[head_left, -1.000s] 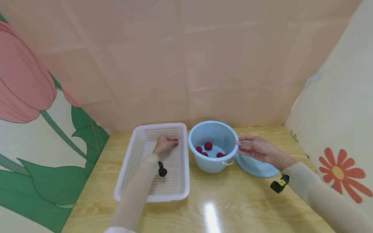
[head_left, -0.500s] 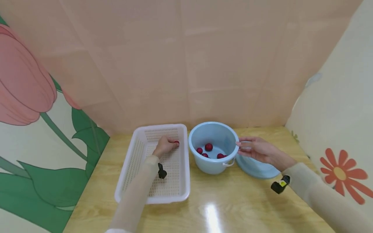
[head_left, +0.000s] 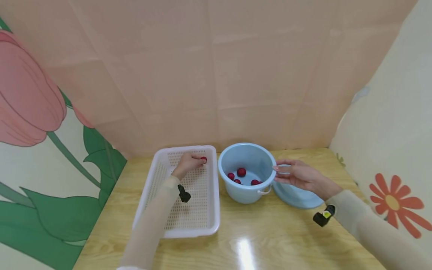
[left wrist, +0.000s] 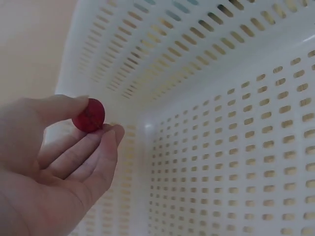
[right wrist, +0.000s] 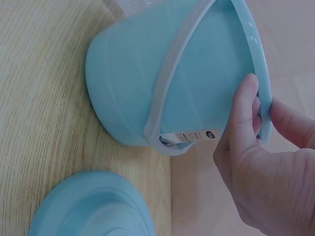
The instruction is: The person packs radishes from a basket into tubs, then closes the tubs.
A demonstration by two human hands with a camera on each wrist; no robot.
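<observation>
My left hand (head_left: 187, 164) pinches a small dark red ball (left wrist: 90, 116) between thumb and fingertips, over the far right part of a white slotted plastic basket (head_left: 216, 195). In the left wrist view the ball is held off the basket floor, near a corner. My right hand (head_left: 301, 174) grips the right rim of a light blue bucket (head_left: 243, 193), thumb on one side and fingers on the other, as the right wrist view shows. Several dark red balls (head_left: 241, 172) lie at the bottom of the bucket.
A light blue round lid (right wrist: 93, 206) lies on the wooden table (head_left: 270, 232), right of the bucket and partly under my right hand. The bucket's handle (right wrist: 170, 69) hangs down its side. A draped cloth wall (head_left: 216, 75) stands behind, and painted walls stand at both sides.
My left hand has lifted the red ball from the basket's far right part and shifted slightly up and left. My right hand stays on the bucket rim.
</observation>
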